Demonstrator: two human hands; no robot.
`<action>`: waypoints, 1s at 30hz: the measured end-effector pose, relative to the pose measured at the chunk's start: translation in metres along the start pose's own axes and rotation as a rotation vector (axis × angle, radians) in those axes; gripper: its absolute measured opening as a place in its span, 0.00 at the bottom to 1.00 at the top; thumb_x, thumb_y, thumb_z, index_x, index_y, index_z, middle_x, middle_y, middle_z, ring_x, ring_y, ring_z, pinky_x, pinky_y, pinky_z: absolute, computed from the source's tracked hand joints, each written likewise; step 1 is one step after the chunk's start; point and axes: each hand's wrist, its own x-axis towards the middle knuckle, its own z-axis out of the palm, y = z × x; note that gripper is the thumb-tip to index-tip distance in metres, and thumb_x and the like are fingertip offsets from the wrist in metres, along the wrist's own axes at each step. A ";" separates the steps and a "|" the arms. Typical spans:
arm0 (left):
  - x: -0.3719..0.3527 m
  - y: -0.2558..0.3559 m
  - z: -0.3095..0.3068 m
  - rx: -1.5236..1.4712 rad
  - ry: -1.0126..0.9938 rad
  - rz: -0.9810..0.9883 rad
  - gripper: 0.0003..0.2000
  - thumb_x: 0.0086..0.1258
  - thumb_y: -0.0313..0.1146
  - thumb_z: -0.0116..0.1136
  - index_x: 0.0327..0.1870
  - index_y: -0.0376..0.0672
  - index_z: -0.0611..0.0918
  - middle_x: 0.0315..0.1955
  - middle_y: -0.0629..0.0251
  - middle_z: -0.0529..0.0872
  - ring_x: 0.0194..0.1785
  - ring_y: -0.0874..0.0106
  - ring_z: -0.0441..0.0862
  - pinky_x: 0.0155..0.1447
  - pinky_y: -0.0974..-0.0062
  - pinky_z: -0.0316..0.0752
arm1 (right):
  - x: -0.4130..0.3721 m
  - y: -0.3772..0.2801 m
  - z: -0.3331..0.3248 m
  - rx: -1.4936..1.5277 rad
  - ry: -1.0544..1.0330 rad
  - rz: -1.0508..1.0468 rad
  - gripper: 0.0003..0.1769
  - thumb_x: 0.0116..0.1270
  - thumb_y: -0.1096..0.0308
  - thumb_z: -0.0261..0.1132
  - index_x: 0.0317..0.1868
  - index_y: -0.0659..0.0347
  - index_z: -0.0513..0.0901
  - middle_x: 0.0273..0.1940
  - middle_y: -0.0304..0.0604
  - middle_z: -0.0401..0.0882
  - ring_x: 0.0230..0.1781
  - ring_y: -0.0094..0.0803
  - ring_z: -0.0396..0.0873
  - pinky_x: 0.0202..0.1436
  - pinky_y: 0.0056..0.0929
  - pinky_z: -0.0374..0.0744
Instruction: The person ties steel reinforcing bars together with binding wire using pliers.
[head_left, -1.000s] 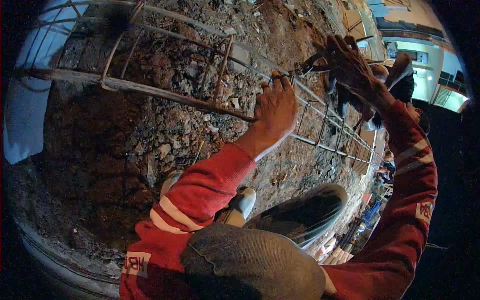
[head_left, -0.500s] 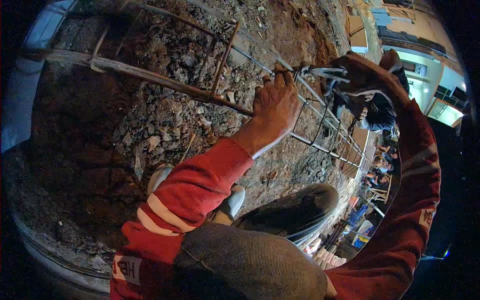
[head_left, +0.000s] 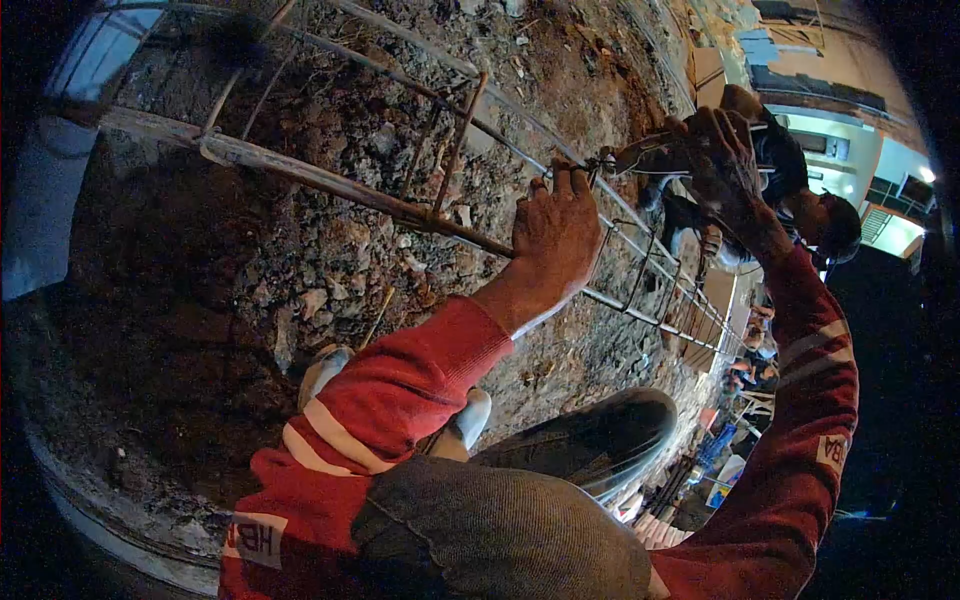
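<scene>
My left hand [head_left: 558, 232] is closed around a bar of a long steel rebar cage [head_left: 330, 180], its fingers curled over the top near a square stirrup. In my right hand [head_left: 728, 165] are pliers [head_left: 645, 158], their handles partly hidden by the fingers. The jaws meet the cage just beyond my left fingertips, where a bar and a stirrup cross. Any tie wire at that joint is too small to make out clearly. Several stirrups [head_left: 640, 270] cross the long bars farther along the cage.
Rough soil and broken stones [head_left: 330, 290] lie under the cage. My bent knee [head_left: 500, 510] is close below my hands. Another person [head_left: 810, 200] in dark clothing is close behind my right hand. More people [head_left: 755, 350] sit farther back, near a lit building [head_left: 850, 140].
My right hand has turned and shifted slightly, with the pliers still at the joint. The other person's head has come into view. My left hand stays on the cage.
</scene>
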 end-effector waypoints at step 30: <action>-0.001 0.000 -0.011 0.030 -0.047 -0.036 0.25 0.58 0.36 0.62 0.54 0.30 0.73 0.55 0.45 0.75 0.49 0.60 0.80 0.38 0.68 0.79 | 0.060 0.053 0.037 0.400 -0.025 -0.035 0.35 0.50 0.60 0.71 0.59 0.63 0.73 0.55 0.54 0.76 0.55 0.48 0.75 0.60 0.39 0.72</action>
